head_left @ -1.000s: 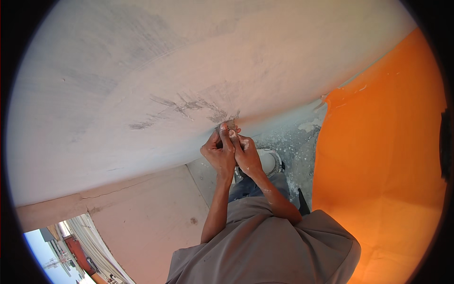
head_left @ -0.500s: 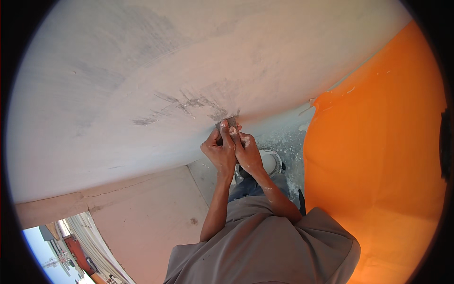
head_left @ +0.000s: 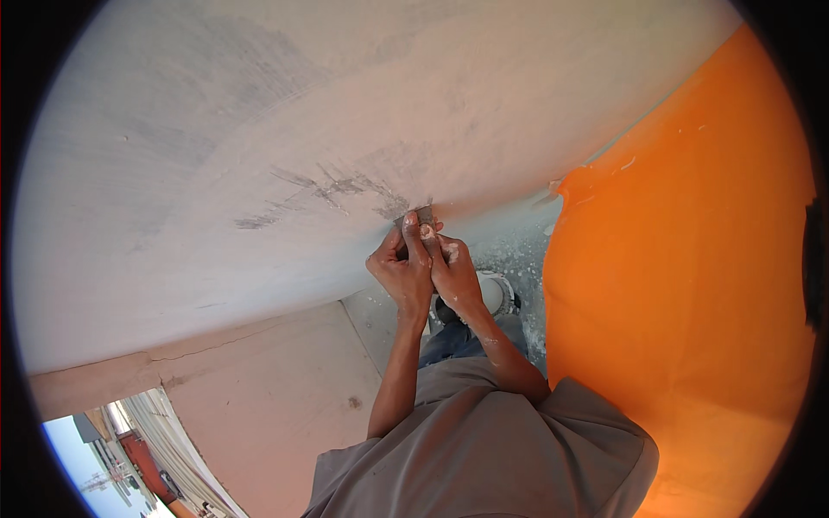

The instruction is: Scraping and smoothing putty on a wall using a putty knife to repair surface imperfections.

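Seen from above, a person's left hand (head_left: 402,274) and right hand (head_left: 454,274) press together, thumbs forward, their shared grip pinching a small flat grey piece (head_left: 426,214). Its far edge meets the pale wall (head_left: 250,121), at the right end of a streaky dark patch (head_left: 341,186). An orange sheet (head_left: 673,285) hangs to the right, beside the paint-spattered floor (head_left: 511,255).

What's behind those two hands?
A small flat grey piece shows beyond the left hand and right hand, at the pale wall. Its lower part is covered, so its full shape can't be seen.
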Demonstrator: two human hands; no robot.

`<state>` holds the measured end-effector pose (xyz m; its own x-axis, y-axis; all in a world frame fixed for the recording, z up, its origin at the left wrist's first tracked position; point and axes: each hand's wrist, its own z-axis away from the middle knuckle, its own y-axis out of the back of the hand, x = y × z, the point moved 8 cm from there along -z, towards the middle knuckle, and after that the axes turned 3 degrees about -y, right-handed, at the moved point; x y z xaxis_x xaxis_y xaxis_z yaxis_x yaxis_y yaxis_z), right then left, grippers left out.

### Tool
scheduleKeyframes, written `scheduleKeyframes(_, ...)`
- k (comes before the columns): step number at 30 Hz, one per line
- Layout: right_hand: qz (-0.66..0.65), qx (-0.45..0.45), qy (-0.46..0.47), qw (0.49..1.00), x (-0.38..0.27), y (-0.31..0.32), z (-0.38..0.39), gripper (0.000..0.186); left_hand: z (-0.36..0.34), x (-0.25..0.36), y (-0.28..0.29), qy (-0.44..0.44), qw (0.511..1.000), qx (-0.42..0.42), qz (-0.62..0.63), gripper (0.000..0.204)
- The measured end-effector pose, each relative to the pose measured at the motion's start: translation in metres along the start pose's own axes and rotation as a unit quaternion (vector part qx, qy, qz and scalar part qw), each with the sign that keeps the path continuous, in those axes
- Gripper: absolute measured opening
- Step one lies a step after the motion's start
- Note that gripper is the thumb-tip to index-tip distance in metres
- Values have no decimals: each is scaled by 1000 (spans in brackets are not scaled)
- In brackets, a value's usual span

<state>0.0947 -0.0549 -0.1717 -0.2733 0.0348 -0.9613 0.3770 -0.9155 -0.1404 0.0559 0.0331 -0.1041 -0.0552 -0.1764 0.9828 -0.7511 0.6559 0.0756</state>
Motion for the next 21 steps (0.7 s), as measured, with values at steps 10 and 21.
scheduleKeyframes(10, 15, -1, 26, 1000, -7, 3, -3, 54, -4, -6, -2, 13, 1000, 12, 11, 26)
scheduleKeyframes(21, 50, -11, 12, 999, -28, 4, 3, 55, -5, 9, -1, 18, 999, 19, 28, 32)
